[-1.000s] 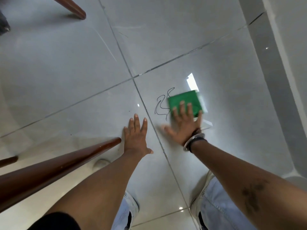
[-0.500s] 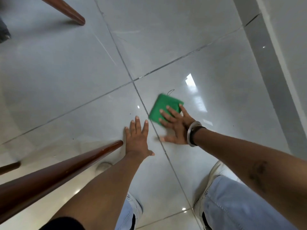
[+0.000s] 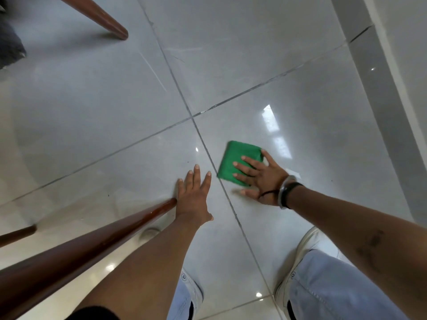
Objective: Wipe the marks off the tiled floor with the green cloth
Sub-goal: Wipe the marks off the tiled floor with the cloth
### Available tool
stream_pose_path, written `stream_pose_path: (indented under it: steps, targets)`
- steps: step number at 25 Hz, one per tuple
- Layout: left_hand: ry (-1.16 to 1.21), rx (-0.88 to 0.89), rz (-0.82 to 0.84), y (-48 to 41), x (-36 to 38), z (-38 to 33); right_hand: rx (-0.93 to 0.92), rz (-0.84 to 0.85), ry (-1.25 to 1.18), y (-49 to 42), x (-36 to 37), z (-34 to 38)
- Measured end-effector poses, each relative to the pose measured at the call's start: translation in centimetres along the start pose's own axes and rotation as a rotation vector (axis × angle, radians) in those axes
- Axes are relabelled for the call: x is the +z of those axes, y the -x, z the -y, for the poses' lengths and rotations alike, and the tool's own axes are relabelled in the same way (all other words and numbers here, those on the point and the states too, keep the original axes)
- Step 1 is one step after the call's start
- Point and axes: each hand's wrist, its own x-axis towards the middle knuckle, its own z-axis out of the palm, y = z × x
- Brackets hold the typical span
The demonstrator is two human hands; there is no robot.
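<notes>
- In the head view we look down on a glossy grey tiled floor, with dark grout lines crossing just above the hands.
- The right hand lies flat, fingers spread, its fingertips pressing the folded green cloth onto the tile; it presses on the cloth rather than closing round it.
- The cloth sits just right of the grout line that runs down between the two hands, on the near right tile.
- We see no marks on the bare tile around the cloth; whether any lie under it we cannot tell.
- A metal bangle and a dark band sit on the right wrist.
- The left hand rests palm down on the floor, fingers extended and slightly apart, holding nothing.
- A reddish-brown wooden leg slants in from the lower left, its tip just beside the left hand.
- Another wooden leg meets the floor at upper left.
- Light blue jeans and pale shoes show at the bottom edge.
</notes>
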Motion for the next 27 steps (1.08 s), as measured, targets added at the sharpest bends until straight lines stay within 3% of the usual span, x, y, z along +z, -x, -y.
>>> stream_pose_path:
  steps: [4,5,6,9,11,13,15,17,19,24,27]
  targets:
    - [0.008,-0.018,-0.026,0.4,0.4,-0.6,0.688,-0.247,-0.290,-3.8,-1.7,-2.6]
    - [0.013,-0.019,-0.030,0.4,0.4,-0.6,0.748,-0.264,-0.366,-5.1,-2.9,-1.9]
    - [0.014,-0.020,-0.028,0.5,0.4,-0.6,0.706,-0.231,-0.316,-6.0,-3.3,-0.7]
    - [0.001,-0.012,-0.024,0.6,0.0,-0.3,0.182,-0.063,0.007,-2.9,-1.1,2.1]
    - [-0.001,-0.021,-0.018,0.6,0.0,-0.1,-0.010,-0.022,0.074,1.3,0.6,1.3]
    - [0.008,-0.028,-0.003,0.6,0.1,-0.1,0.045,-0.078,0.090,3.3,1.7,-0.8]
    - [0.008,-0.039,-0.019,0.6,0.3,-0.4,0.244,-0.081,0.033,1.6,0.6,-1.4]
    - [0.021,-0.061,-0.015,0.5,0.7,-0.8,0.478,-0.189,-0.131,-2.7,-0.7,-0.6]
    - [0.033,-0.078,0.000,0.5,0.6,-1.1,0.572,-0.210,-0.235,-5.2,-1.7,0.8]
    - [0.035,-0.047,0.090,0.7,-0.8,-0.5,0.145,0.014,-0.033,3.9,4.5,5.9]
    - [0.024,-0.059,0.114,0.4,-1.2,-0.6,0.122,-0.025,-0.010,9.1,6.9,4.7]
